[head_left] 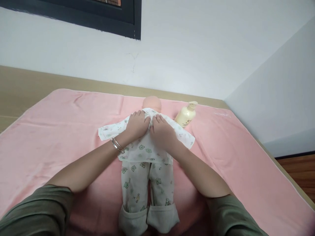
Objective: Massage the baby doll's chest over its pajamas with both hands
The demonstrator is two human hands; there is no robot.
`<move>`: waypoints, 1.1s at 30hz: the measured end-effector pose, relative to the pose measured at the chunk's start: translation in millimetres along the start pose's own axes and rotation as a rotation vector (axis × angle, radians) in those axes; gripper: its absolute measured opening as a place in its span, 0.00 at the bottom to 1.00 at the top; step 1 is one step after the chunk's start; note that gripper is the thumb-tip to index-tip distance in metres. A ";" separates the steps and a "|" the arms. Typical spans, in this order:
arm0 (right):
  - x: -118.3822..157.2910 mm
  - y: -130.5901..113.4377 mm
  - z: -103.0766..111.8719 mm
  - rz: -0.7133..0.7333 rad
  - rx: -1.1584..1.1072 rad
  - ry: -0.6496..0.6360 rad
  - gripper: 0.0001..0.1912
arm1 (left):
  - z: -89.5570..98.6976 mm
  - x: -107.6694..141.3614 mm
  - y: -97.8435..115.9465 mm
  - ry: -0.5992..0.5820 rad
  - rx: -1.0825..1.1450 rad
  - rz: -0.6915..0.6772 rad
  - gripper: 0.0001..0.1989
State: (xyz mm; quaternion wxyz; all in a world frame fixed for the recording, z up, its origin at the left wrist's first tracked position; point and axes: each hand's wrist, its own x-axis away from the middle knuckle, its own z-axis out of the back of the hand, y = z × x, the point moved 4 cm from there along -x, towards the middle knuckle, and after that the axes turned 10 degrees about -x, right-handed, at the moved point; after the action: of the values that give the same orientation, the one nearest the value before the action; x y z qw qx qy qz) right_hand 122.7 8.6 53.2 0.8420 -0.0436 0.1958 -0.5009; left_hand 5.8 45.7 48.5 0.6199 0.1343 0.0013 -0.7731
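Observation:
A doll [152,103] lies on a pink cloth, its bald head toward the wall. It wears a white printed top [145,152] with both sleeves spread sideways, and printed trousers [136,183] with folded-up cuffs. On the left side of the doll's upper chest rests my left hand [137,124], its fingers closed at the top's front edge near the neck. My right hand [162,131] is close beside it on the other side of the chest, fingers closed on the top's fabric. The thumbs are near each other at the middle of the collar.
A pale yellow pump bottle [185,114] leans by the doll's sleeve at the right. The pink cloth [73,121] covers most of the wooden surface [24,82]. Behind stands a white wall with a dark window frame [118,19].

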 end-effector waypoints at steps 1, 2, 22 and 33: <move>-4.7 6.8 0.4 -0.010 -0.020 -0.019 0.23 | 0.1 5.2 4.5 0.031 -0.027 -0.024 0.16; -10.6 15.8 0.7 -0.041 -0.043 -0.040 0.22 | -0.3 10.9 9.0 0.060 -0.044 -0.048 0.16; -21.5 27.9 2.3 -0.163 -0.083 -0.024 0.19 | -0.6 -1.7 0.8 -0.022 -0.054 -0.012 0.20; -15.0 18.6 1.2 -0.107 0.008 -0.012 0.19 | -3.0 2.3 6.4 0.018 -0.015 -0.109 0.14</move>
State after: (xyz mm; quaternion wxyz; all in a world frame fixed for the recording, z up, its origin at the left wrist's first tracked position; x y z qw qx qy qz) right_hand 132.2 30.5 53.5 0.8153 -0.0538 0.1861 -0.5457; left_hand 12.1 42.6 46.2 0.5781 0.1361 0.0200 -0.8043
